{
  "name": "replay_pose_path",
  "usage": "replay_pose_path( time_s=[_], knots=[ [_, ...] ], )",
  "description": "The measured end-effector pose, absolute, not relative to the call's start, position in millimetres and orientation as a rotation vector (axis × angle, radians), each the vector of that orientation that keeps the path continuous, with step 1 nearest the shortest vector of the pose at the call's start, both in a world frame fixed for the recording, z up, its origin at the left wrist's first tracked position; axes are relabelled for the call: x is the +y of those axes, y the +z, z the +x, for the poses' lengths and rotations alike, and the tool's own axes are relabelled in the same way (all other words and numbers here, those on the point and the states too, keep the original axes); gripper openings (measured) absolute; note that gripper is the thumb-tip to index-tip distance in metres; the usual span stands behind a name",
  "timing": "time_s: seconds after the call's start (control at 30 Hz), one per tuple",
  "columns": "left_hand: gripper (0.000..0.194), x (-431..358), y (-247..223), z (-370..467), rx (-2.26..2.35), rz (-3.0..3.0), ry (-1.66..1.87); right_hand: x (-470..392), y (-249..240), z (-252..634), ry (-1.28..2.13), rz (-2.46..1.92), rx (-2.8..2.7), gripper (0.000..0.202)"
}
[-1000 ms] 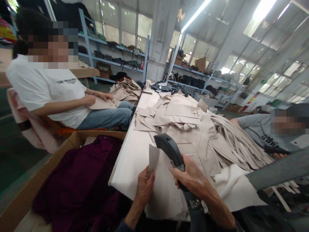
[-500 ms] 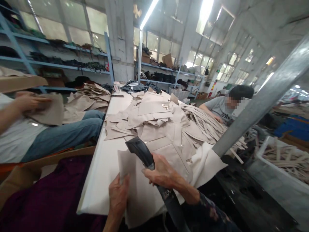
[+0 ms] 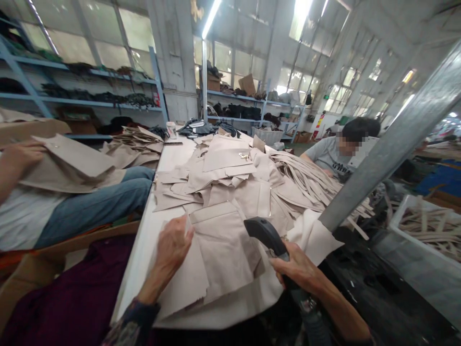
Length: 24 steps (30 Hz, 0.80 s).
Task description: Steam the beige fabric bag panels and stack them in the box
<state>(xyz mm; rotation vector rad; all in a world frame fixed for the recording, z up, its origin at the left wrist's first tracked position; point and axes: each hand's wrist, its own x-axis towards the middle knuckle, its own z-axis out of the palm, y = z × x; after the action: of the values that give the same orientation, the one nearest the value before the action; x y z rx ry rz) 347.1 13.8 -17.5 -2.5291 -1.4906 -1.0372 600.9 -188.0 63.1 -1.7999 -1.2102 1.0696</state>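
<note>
My left hand (image 3: 175, 242) is closed on the upper edge of a beige sheet (image 3: 185, 281) near the table's front. My right hand (image 3: 297, 269) is wrapped round a black handheld tool (image 3: 266, 233), whose curved head points up and left above the beige pieces. Between my hands lies a flat beige panel (image 3: 223, 250) with a seam along its top. Behind it a heap of cut beige pieces (image 3: 223, 168) covers the table, with small metal clasps (image 3: 245, 156) on top.
A slanted metal post (image 3: 389, 139) rises at the right, beside a white bin of strips (image 3: 428, 216). Long beige strips (image 3: 306, 178) lie on the table. One person sits at the left holding beige material (image 3: 75, 163); another person (image 3: 338, 149) is at the back right.
My left hand has moved up over the table with the sheet, now lying lower. My right hand and the tool have moved right. The person at the left has raised and spread the beige material.
</note>
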Motion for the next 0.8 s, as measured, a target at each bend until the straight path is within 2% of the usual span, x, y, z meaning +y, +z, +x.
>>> replay_pose_path(
  time_s=[0.17, 0.33, 0.5, 0.63, 0.73, 0.8],
  knots=[
    [0.025, 27, -43, 418, -1.431, -2.631, -1.113, -155, 60, 596, 1.067, -1.787, -1.228, 0.005],
    [0.036, 28, -66, 414, -1.428, -2.558, -1.270, -119, 57, 591, 1.080, -1.796, -1.271, 0.007],
    [0.046, 25, -60, 405, -1.494, -2.430, -1.327, -85, 47, 591, 1.094, -1.816, -1.258, 0.009],
    [0.049, 21, -48, 399, -1.835, -2.187, -1.158, -66, 49, 598, 1.036, -1.803, -1.237, 0.010],
    [0.035, 21, -46, 391, -2.136, -2.159, -0.931, -67, 60, 608, 0.966, -1.787, -1.209, 0.011],
    [0.031, 24, -48, 385, -2.189, -2.190, -0.909, -75, 69, 615, 0.940, -1.787, -1.200, 0.013]
  ],
)
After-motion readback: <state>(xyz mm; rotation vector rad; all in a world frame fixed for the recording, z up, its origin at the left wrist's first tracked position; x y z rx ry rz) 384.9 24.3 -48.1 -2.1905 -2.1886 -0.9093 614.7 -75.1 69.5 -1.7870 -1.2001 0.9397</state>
